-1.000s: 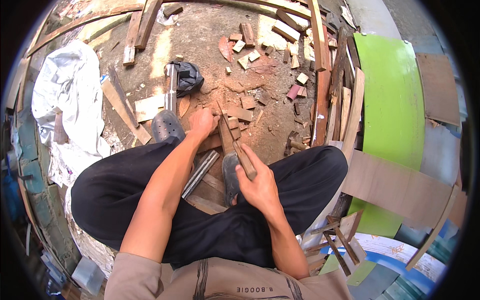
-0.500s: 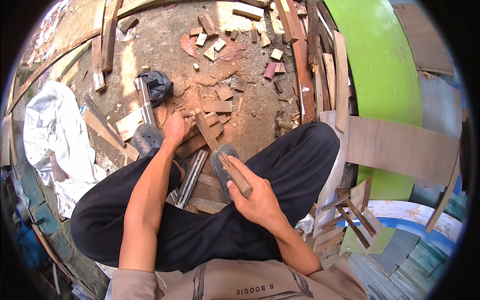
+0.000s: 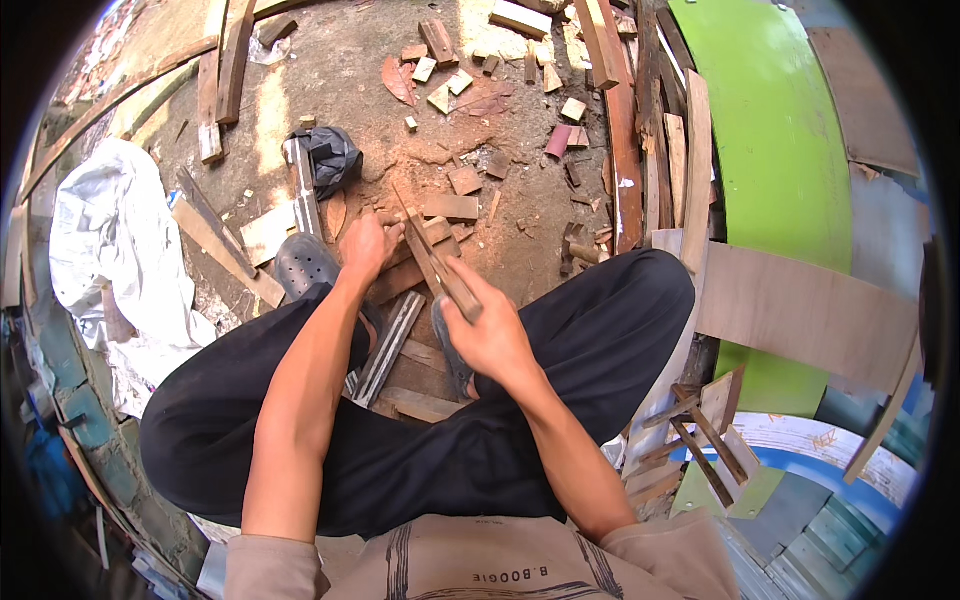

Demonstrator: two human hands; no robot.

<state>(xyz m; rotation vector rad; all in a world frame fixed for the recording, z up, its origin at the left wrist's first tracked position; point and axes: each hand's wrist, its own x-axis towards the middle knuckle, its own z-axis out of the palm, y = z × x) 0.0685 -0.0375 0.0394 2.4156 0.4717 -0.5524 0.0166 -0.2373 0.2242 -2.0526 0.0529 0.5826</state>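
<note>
My right hand (image 3: 488, 325) is wrapped round the wooden handle of a narrow handsaw (image 3: 430, 258). The saw slants away from me, its thin tip beyond my left hand's fingertips. My left hand (image 3: 366, 246) is closed at the far end of a brown wood block (image 3: 398, 282), its fingertips curled beside the blade. What those fingers pinch is partly hidden. The block lies low between my feet, and the blade crosses over or beside it; the exact contact cannot be made out. Reddish sawdust (image 3: 385, 180) covers the ground around them.
Small wood offcuts (image 3: 465, 180) lie scattered ahead. Long planks (image 3: 625, 160) run along the right, next to a green panel (image 3: 780, 130). A white cloth (image 3: 120, 245) is heaped at the left. A black plastic bag (image 3: 332, 160) sits past my left sandal (image 3: 303, 262).
My right hand has pushed the saw forward, away from my body, so its tip reaches farther past the left hand. The left hand stays at the wood. The whole view has shifted slightly.
</note>
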